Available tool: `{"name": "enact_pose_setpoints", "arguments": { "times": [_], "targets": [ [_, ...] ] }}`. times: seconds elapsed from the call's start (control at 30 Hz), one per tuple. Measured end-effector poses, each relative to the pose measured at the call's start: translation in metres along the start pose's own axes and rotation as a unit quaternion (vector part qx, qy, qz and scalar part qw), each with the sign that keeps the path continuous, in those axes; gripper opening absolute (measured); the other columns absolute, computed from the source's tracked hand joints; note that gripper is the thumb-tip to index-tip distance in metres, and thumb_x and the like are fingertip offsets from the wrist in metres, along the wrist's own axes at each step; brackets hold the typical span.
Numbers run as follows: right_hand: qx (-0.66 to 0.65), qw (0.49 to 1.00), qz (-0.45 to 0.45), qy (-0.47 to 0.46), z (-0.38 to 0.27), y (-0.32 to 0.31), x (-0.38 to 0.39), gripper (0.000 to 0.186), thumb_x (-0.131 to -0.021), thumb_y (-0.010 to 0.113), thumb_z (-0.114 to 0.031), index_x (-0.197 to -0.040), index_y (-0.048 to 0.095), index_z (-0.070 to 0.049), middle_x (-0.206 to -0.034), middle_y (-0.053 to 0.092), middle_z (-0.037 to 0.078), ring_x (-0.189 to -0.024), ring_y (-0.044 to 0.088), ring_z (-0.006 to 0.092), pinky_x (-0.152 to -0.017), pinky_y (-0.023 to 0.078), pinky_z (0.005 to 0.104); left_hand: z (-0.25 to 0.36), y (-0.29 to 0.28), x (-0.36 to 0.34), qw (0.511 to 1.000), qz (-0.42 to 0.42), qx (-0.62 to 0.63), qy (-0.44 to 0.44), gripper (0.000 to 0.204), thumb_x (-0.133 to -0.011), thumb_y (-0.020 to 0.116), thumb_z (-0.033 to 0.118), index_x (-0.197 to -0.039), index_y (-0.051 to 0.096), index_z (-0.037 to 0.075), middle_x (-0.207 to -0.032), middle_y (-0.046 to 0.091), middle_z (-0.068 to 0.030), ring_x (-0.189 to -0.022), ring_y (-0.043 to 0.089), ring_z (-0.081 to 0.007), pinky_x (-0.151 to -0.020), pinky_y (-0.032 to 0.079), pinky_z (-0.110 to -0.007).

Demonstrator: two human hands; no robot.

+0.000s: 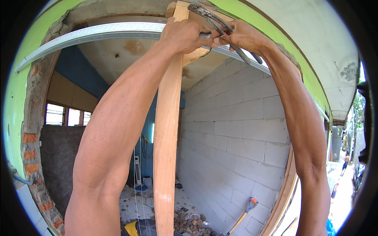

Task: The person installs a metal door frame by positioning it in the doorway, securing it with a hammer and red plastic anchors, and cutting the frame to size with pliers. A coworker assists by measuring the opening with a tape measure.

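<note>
Both my arms reach up to a pale wooden post that crosses a silver metal profile near the top of a wall opening. Just in front of the crossing, my left hand is closed, its fingertips pinching something too small to make out. Close beside it, my right hand is closed round a pair of dark metal pliers. The jaws point up and left, and the handles hang below the hand. Our fingertips nearly meet; a thin dark loop shows just under them.
Broken brick and plaster edge the opening at left. Inside stands a grey block wall, with rubble and a shovel at its foot. Thin white strings hang left of the post. Far right, a person is outside.
</note>
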State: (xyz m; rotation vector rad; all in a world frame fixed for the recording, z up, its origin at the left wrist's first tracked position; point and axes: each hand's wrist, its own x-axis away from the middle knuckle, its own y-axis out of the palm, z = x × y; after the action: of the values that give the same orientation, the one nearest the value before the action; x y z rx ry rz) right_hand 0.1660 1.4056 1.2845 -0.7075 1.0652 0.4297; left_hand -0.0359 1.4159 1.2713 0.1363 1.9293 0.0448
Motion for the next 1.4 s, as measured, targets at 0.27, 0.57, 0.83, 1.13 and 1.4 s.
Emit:
{"name": "enact_pose_setpoints", "arguments": {
  "times": [0.27,0.57,0.83,1.13,1.4],
  "targets": [
    [0.044,0.998,0.039,-0.031,-0.003,0.004,0.003,0.025,-0.085,0.072,-0.031,-0.087,0.077,-0.007,-0.064,0.061,0.007,-0.06,0.053,0.0199,-0.06,0.043,0.0378,-0.002,0.004,0.009,0.998,0.002,-0.058,0.036,0.062,-0.081,0.068,0.07,-0.13,0.069,0.033,-0.109,0.075,-0.0002,-0.109,0.068,-0.0167,-0.109,0.035,-0.046],
    [-0.08,0.991,0.041,0.098,-0.001,0.009,0.007,0.03,-0.083,0.081,-0.034,-0.094,0.077,-0.006,-0.078,0.07,0.008,-0.076,0.061,0.0183,-0.071,0.046,0.0359,0.002,0.011,0.013,0.995,0.075,-0.031,0.051,0.052,-0.083,0.069,0.06,-0.127,0.071,0.033,-0.116,0.074,0.0045,-0.117,0.064,-0.0169,-0.12,0.026,-0.054],
    [-0.082,0.994,0.012,0.078,0.009,0.003,0.016,0.034,-0.079,0.085,-0.027,-0.104,0.076,-0.006,-0.085,0.072,0.007,-0.084,0.062,0.0179,-0.078,0.048,0.034,-0.005,0.018,0.012,0.99,0.103,-0.008,0.098,0.042,-0.088,0.069,0.053,-0.123,0.073,0.031,-0.108,0.076,0.0038,-0.108,0.069,-0.0169,-0.112,0.025,-0.056],
    [0.082,0.991,0.108,0.013,-0.012,0.016,0.025,0.036,-0.083,0.081,-0.034,-0.09,0.076,0.001,-0.064,0.06,0.013,-0.064,0.059,0.0244,-0.065,0.048,0.0409,0.003,0.01,0.016,0.994,0.075,0.006,0.079,0.035,-0.093,0.067,0.047,-0.121,0.075,0.028,-0.115,0.075,0.0035,-0.109,0.067,-0.0184,-0.117,0.026,-0.052],
    [0.121,0.986,0.116,-0.003,-0.02,0.022,0.012,0.034,-0.084,0.078,-0.033,-0.089,0.074,0.001,-0.068,0.064,0.02,-0.063,0.061,0.0348,-0.066,0.05,0.0439,0.0,0.015,0.016,0.987,0.129,0.007,0.096,0.032,-0.093,0.067,0.048,-0.105,0.079,0.021,-0.105,0.076,0.0028,-0.101,0.07,-0.0201,-0.106,0.036,-0.047]
  ]
}}
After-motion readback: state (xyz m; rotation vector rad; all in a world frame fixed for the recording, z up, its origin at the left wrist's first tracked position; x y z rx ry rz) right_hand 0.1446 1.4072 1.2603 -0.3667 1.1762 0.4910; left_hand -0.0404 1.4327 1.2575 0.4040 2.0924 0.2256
